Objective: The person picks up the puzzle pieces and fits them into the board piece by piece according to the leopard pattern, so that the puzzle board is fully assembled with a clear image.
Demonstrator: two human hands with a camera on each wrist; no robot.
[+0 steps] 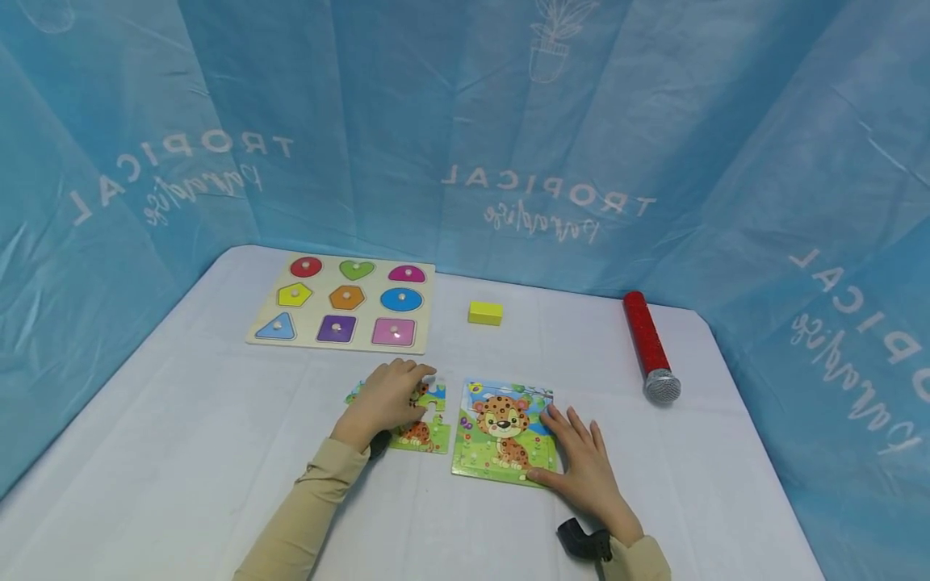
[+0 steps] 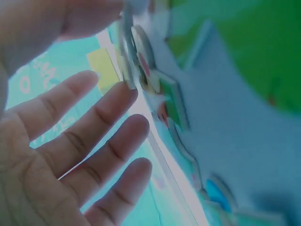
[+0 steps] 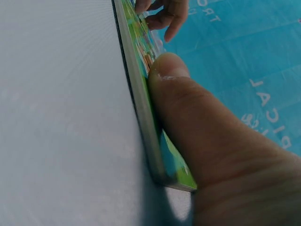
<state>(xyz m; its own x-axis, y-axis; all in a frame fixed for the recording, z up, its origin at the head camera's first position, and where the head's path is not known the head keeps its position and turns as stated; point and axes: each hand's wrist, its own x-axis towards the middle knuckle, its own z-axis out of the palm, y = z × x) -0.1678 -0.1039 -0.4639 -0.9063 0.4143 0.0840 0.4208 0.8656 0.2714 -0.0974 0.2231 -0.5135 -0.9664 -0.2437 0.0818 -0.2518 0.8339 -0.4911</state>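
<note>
My left hand (image 1: pixel 388 395) lies over a cluster of loose jigsaw pieces (image 1: pixel 427 428) on the white table. In the left wrist view its thumb and index fingertip (image 2: pixel 126 92) touch the edge of one raised puzzle piece (image 2: pixel 127 52), and the other fingers are fairly straight. My right hand (image 1: pixel 581 464) rests flat on the right edge of a leopard puzzle board (image 1: pixel 494 436). In the right wrist view the thumb (image 3: pixel 188 117) lies along the top of that board (image 3: pixel 141 108). The left hand's fingers (image 3: pixel 162 14) show beyond the far end of the board.
A wooden shape board (image 1: pixel 341 303) with coloured knobbed shapes lies at the back left. A yellow block (image 1: pixel 485 312) sits behind the puzzle. A red tube with a silver cap (image 1: pixel 650 347) lies at the right. Blue printed sheeting (image 1: pixel 508 121) surrounds the table (image 1: pixel 182 452).
</note>
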